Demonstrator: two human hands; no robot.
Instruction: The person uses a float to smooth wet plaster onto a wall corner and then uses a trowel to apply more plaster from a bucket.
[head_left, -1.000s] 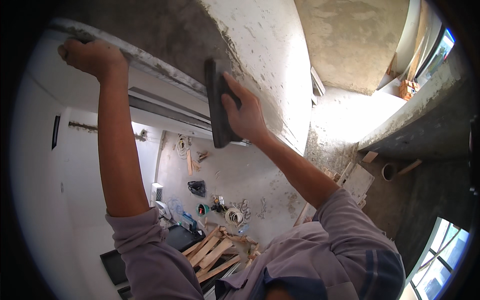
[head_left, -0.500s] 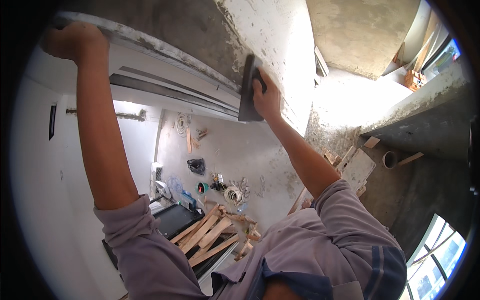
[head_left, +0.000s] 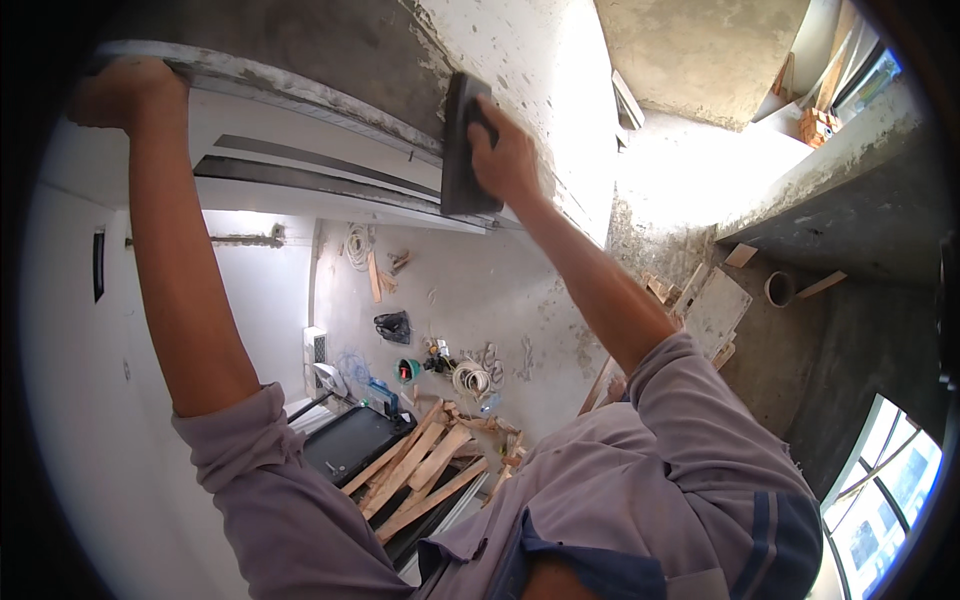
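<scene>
At the upper right of centre, my right hand (head_left: 505, 150) grips the handle of a dark, flat plastering float (head_left: 462, 140), which lies against the grey plastered surface (head_left: 330, 45) beside a rough, speckled white area (head_left: 520, 50). My left hand (head_left: 130, 92) is at the upper left, closed around the end of a long, pale, mortar-smeared edge strip (head_left: 290, 88); its fingertips are partly hidden. The strip runs along the plaster's lower edge toward the float. Both forearms reach up from the lower edge in rolled mauve sleeves.
Below lie coiled hoses (head_left: 470, 378), a black bag (head_left: 392, 326), loose planks (head_left: 420, 470) on a black board (head_left: 350, 440) and a green bucket (head_left: 407, 371). A bucket (head_left: 780, 288), boards (head_left: 712, 310) and a concrete ledge (head_left: 830, 190) are at the right; a window (head_left: 880, 490) is lower right.
My right hand and float moved right and up, then slightly back left. My left hand has shifted left along the strip, and the view has shifted a little.
</scene>
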